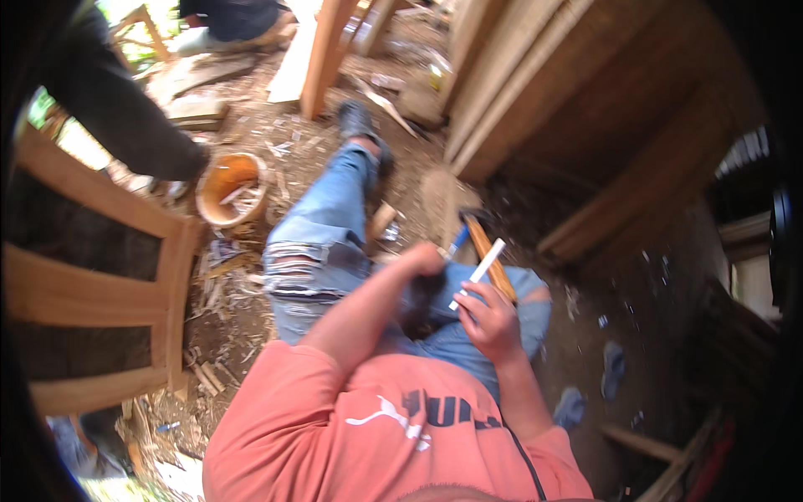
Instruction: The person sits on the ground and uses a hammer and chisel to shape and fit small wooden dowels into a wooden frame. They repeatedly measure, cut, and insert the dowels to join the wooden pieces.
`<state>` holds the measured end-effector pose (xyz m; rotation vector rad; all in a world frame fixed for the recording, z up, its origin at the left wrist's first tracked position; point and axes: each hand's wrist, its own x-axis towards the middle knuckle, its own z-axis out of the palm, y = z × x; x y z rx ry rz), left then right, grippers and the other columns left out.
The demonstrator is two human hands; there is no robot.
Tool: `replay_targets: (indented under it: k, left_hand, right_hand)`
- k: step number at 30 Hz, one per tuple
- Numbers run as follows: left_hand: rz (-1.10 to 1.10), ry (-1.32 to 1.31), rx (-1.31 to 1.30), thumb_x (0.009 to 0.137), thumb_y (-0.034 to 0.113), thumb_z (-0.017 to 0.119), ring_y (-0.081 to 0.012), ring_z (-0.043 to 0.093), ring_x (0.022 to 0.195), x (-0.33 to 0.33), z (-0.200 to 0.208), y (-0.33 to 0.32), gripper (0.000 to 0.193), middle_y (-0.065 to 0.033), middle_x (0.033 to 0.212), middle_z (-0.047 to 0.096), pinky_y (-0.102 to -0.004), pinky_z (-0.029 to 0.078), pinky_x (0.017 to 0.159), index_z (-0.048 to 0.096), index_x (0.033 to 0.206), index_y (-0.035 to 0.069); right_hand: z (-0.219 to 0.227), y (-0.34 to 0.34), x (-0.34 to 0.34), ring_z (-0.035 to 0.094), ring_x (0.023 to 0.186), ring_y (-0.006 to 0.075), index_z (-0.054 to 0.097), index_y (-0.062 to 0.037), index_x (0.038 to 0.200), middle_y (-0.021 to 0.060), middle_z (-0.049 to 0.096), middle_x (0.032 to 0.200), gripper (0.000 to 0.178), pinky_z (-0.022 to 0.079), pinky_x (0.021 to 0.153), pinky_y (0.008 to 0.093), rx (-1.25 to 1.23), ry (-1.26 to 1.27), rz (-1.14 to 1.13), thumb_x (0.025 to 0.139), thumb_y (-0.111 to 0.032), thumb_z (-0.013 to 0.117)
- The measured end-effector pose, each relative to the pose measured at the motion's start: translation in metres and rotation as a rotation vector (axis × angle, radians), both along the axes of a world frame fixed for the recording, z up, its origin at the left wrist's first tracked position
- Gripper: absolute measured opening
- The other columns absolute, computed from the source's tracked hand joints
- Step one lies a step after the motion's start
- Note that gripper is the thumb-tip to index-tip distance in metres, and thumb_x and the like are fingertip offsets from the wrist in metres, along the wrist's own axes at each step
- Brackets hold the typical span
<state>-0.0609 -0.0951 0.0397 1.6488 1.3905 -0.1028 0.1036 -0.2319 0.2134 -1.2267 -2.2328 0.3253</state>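
R hand (488, 325): fingers pinched on thin white stick (480, 273), far end pointing to 1 o'clock. Hammer (492, 263) nr stick, head to 11. L hand (429, 258) blurred: can't tell how open or if holding; blue handle (458, 240) just beside, 2 o'clock. Bucket (219, 177) at L hand's 10.

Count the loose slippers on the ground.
2. One grey-blue slipper lies beside the right forearm; the other slipper is farther right and higher in the picture. More may be hidden in shadow.
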Motion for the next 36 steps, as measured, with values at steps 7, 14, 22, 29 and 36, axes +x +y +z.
replay_targets:
  k: [7, 14, 22, 29, 36]
  left_hand:
    - [0.524, -0.896, -0.323, 0.107, 0.012, 0.052, -0.023, 0.077, 0.097, -0.028, 0.053, 0.023, 0.037, -0.0127, 0.108, 0.078, -0.0367, 0.061, 0.083, 0.065, 0.141, 0.003]
    - [0.537, -1.39, -0.761, 0.115, 0.017, 0.045, -0.0302, 0.072, 0.12, -0.034, 0.105, 0.008, 0.041, -0.0223, 0.132, 0.069, -0.043, 0.062, 0.099, 0.05, 0.15, -0.004]
    - [0.483, -1.38, -0.701, 0.114, 0.014, 0.048, -0.021, 0.074, 0.103, -0.034, 0.096, 0.012, 0.038, -0.0124, 0.115, 0.073, -0.0365, 0.061, 0.094, 0.055, 0.147, -0.003]
    - [0.575, -1.39, -0.634, 0.113, 0.013, 0.049, -0.0182, 0.073, 0.098, -0.034, 0.097, 0.012, 0.033, -0.0108, 0.113, 0.073, -0.0359, 0.062, 0.09, 0.057, 0.141, -0.003]
    - [0.633, -1.364, -0.461, 0.114, 0.014, 0.05, -0.0159, 0.073, 0.095, -0.031, 0.103, 0.012, 0.032, -0.0111, 0.114, 0.073, -0.0314, 0.062, 0.089, 0.058, 0.139, -0.003]
  right_hand:
    - [-0.008, 0.006, -0.008, 0.071, 0.107, 0.0316, 0.076, -0.0089, 0.109, 0.0099, 0.07, 0.122, 0.028, 0.058, 0.09, 0.044, -0.039, -0.078, 0.038, 0.082, -0.007, 0.08]
    - [-0.013, 0.029, -0.032, 0.072, 0.104, 0.0319, 0.076, -0.0094, 0.107, 0.0101, 0.068, 0.122, 0.026, 0.059, 0.086, 0.0433, -0.03, -0.111, 0.131, 0.082, -0.007, 0.08]
    - [-0.016, 0.039, -0.027, 0.07, 0.103, 0.0332, 0.073, -0.0105, 0.105, 0.0102, 0.066, 0.124, 0.025, 0.057, 0.087, 0.0443, -0.049, -0.2, 0.185, 0.081, -0.008, 0.078]
    - [-0.017, 0.04, -0.027, 0.071, 0.109, 0.0331, 0.073, -0.0102, 0.107, 0.01, 0.066, 0.127, 0.026, 0.059, 0.09, 0.043, -0.198, -0.08, 0.151, 0.082, -0.007, 0.081]
    - [-0.05, 0.038, -0.034, 0.075, 0.104, 0.0227, 0.069, 0.0038, 0.117, 0.0139, 0.074, 0.117, 0.028, 0.061, 0.092, 0.0361, -0.559, 0.559, -0.295, 0.096, -0.011, 0.08]
